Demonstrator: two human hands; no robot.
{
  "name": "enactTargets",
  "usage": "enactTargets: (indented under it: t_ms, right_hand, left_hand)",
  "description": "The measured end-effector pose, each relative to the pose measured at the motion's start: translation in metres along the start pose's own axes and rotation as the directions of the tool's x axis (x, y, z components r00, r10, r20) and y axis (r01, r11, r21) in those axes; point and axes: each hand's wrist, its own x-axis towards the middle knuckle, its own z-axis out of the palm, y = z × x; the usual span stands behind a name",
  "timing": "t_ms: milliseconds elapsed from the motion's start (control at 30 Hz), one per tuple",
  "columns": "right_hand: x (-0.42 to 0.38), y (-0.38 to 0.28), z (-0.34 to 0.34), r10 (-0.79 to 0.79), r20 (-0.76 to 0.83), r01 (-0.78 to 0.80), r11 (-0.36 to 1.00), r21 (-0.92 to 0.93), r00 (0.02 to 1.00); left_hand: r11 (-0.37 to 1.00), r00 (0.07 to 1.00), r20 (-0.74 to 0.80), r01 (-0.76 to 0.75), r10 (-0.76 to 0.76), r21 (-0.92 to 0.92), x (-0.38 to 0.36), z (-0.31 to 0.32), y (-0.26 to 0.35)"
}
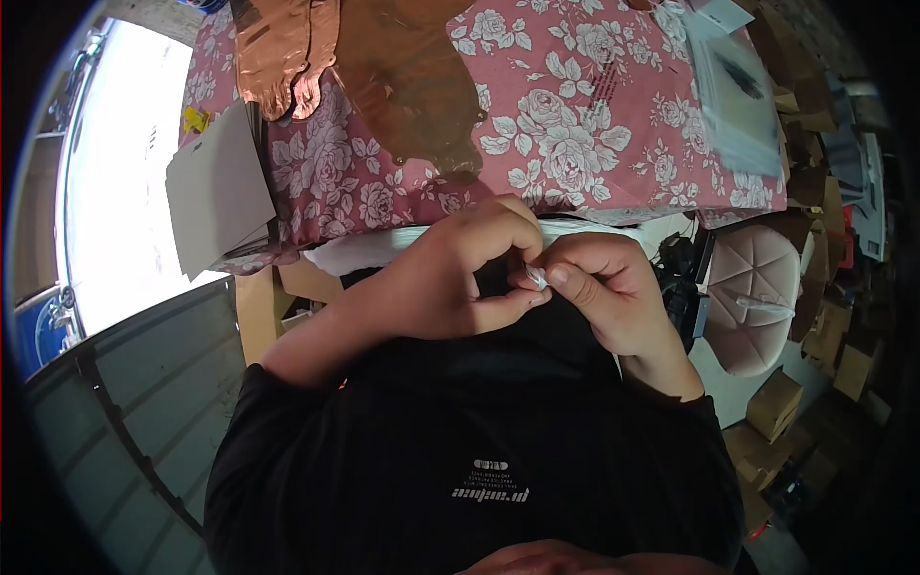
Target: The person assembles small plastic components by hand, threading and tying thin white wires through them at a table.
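Both hands meet in front of my chest, just below the near edge of the table. Between their fingertips is a small, whitish, shiny scrap [537,277] that looks like clear plastic. My left hand [479,268] pinches it from the left, its fingers curved round. From the right, my right hand [604,287] presses it between thumb and bent forefinger. On the pink flowered tablecloth [565,134] beyond lie copper-coloured foil shapes [412,86].
Grey-white card sheets [220,192] stick out over the table's left corner. Clear plastic bags [738,105] lie at its right end. A padded pinkish stool [752,297] stands at the right, with cardboard boxes [773,402] beyond it.
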Motion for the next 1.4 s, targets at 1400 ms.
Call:
enactTargets:
  t_ms: [1400]
  right_hand:
    - [0.0,0.025,0.007,-0.074,-0.027,0.076,0.993,0.096,0.997]
  left_hand:
    - [0.989,0.991,-0.053,-0.122,0.126,0.082,-0.007,-0.003,-0.022]
